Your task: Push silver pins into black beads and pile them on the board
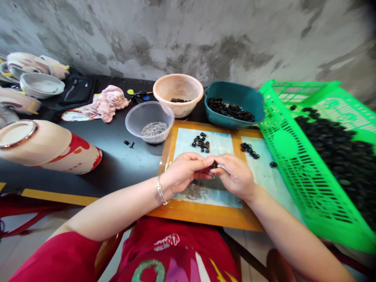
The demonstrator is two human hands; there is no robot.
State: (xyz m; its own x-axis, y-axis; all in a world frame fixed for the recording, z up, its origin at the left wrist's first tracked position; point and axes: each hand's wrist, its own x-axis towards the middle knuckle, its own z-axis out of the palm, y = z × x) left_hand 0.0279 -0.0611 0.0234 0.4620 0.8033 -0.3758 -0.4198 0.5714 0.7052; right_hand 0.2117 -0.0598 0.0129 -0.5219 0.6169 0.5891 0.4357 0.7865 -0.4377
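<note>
Both hands meet over the taped work mat (202, 218). My left hand (186, 170), with a silver bangle at the wrist, pinches a small black part (214, 165) between thumb and fingers. My right hand (236, 176) grips the same black part from the other side. Just beyond the hands lies a small group of black parts (201, 143). Thin metal pins (194, 191) are piled on the mat, partly under my left hand. More black parts (249, 150) lie to the right on the mat.
A clear bowl of metal pins (149, 117), a peach bowl (178, 88) and a teal basin (235, 102) of black parts stand behind the mat. A green crate (305, 176) full of black parts is at right. A large flask (49, 149) and pink cloth (110, 102) are at left.
</note>
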